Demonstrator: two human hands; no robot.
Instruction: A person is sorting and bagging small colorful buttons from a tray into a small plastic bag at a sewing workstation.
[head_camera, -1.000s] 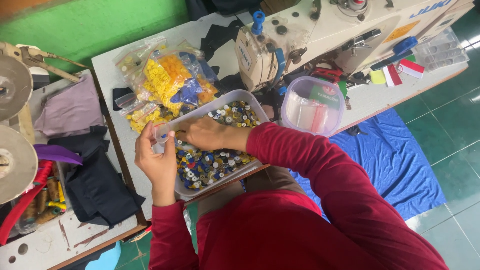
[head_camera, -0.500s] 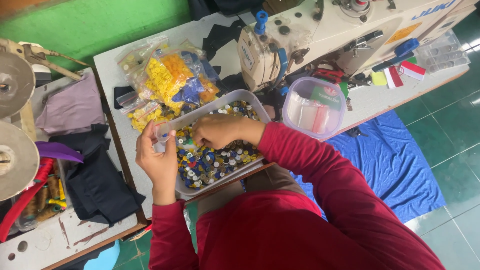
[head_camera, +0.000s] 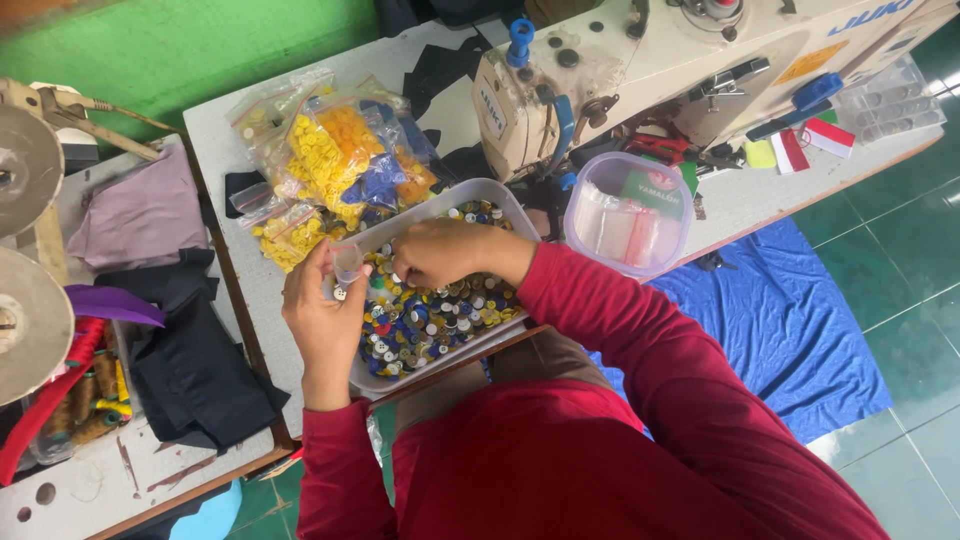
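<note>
A white sewing machine (head_camera: 650, 70) stands behind a clear tray of mixed buttons (head_camera: 440, 310) on the table (head_camera: 230, 150). The right hand (head_camera: 445, 252) reaches into the tray, fingers curled. The left hand (head_camera: 322, 310) pinches a small clear bag (head_camera: 347, 265) over the tray's edge.

Clear plastic tray (head_camera: 372, 236), glossy buttons (head_camera: 430, 320), prob. plastic, matt cloth (head_camera: 190, 365)

Clear bags of yellow, orange and blue buttons (head_camera: 335, 165) lie beside the sewing machine (head_camera: 640, 70).
</note>
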